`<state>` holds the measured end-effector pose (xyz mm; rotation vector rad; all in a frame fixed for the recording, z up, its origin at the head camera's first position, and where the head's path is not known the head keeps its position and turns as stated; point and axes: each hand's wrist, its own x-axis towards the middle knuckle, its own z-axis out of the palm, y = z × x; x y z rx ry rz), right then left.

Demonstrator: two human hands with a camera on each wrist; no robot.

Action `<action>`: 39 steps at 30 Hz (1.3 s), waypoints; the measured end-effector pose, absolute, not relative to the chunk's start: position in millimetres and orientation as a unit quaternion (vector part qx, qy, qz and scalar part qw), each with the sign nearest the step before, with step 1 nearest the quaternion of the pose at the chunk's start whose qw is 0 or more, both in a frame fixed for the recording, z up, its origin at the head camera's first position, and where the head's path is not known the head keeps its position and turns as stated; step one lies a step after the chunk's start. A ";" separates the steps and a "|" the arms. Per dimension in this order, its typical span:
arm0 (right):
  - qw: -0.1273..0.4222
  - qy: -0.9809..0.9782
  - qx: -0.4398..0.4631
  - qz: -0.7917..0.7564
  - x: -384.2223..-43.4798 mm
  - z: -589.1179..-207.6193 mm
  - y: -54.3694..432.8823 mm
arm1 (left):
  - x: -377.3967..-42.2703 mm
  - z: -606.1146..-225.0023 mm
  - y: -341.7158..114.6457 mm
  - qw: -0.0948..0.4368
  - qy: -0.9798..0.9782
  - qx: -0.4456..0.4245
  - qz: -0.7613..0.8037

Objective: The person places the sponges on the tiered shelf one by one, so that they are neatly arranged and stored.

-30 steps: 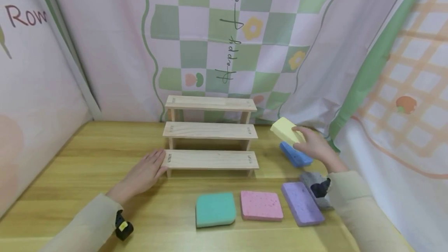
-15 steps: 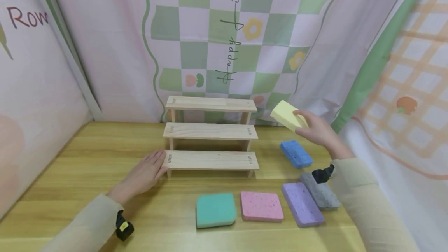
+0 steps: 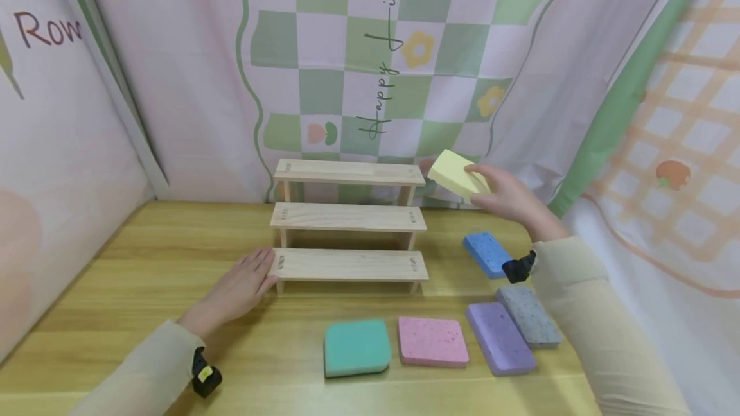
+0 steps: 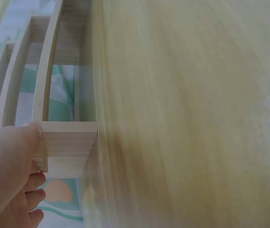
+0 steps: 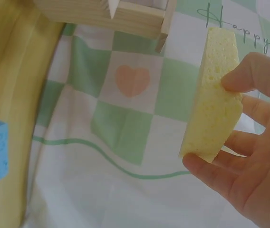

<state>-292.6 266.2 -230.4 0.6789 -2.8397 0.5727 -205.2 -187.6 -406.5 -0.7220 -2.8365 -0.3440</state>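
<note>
A yellow sponge (image 3: pixel 458 175) is held in the air by my right hand (image 3: pixel 509 192), just right of the top tier of a three-tier wooden stand (image 3: pixel 349 264). In the right wrist view, the thumb lies on one face of the yellow sponge (image 5: pixel 216 95) and the fingers are on its other side. My left hand (image 3: pixel 239 284) is at the left end of the stand's lowest board. Seen from the left wrist, its thumb touches the board's front edge (image 4: pixel 42 90) and the fingers bend down past the end.
On the wooden table (image 3: pixel 191 242) lie a teal sponge (image 3: pixel 356 347), a pink sponge (image 3: pixel 432 341), a purple sponge (image 3: pixel 500 338), a grey sponge (image 3: pixel 528 315) and a blue sponge (image 3: pixel 485 253). A checkered curtain (image 3: pixel 370 50) hangs close behind the stand.
My right hand has lifted the yellow sponge from above the blue sponge, then carried it left towards the stand's top tier. The left hand has stayed at the lowest board's end.
</note>
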 end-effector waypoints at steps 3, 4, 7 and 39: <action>0.086 -0.951 0.230 0.190 -295.1 -226.6 257.8 | -205.1 -406.5 -188.0 0.095 -0.958 -0.243 -0.117; 0.088 -0.951 0.231 0.187 -296.1 -225.4 254.9 | -205.2 -406.6 -188.1 0.095 -0.958 -0.242 -0.118; 0.084 -0.949 0.235 0.191 -298.8 -222.5 245.5 | -205.8 -407.1 -188.4 0.093 -0.959 -0.242 -0.117; 0.081 -0.915 0.360 0.164 -325.8 -209.6 149.7 | -207.0 -408.3 -187.3 0.097 -0.958 -0.244 -0.112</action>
